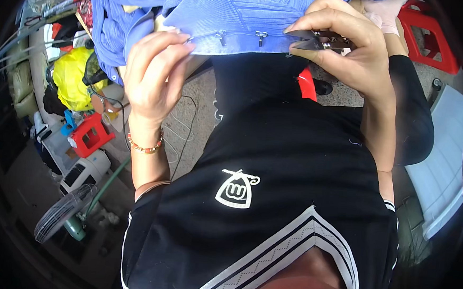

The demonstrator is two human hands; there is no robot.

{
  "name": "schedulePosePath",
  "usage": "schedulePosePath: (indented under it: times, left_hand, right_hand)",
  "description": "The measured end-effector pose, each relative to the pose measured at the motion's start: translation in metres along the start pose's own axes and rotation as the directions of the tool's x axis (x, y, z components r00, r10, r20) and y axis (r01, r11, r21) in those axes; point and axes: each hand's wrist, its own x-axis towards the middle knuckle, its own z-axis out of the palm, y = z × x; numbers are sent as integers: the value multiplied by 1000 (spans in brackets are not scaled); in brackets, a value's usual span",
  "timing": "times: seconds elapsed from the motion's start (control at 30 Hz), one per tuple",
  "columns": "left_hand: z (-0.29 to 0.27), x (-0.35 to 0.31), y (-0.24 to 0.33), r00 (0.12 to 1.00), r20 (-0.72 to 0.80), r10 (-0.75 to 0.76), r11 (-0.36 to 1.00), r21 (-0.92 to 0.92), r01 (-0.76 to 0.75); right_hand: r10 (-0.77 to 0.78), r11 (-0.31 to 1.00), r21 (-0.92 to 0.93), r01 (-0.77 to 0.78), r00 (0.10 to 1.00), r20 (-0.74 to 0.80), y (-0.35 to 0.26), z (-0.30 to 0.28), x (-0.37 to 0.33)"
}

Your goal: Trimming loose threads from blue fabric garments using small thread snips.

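A blue ribbed garment [250, 16] spreads out in front of me, its smooth lower band pulled straight. My left hand [159, 76] pinches the left end of that band between thumb and fingertips. Small dark metal hooks [259, 38] sit along the band between my hands. My right hand [356, 54] grips dark thread snips [313, 40], with the blades apart and pointing left at the band's right end. Whether the right fingers also hold the cloth, I cannot tell.
More of the blue garment heaps toward the far left. A red plastic stool [434, 37] stands at the far right, another person's hand [385, 13] near it. To the left are a yellow bag [75, 79], a small red stool [91, 135] and a fan [64, 214].
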Motion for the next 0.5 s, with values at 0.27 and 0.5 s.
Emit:
schedulePosePath:
  times: [0.27, 0.5]
  left_hand:
    - [28, 29, 23, 978, -200, 51, 989, -123, -77]
    - [42, 41, 12, 959, -237, 155, 985, -40, -169]
  right_hand:
    - [47, 986, -158, -52, 998, -41, -14, 4, -5]
    - [-52, 976, -215, 17, 986, -158, -12, 7, -6]
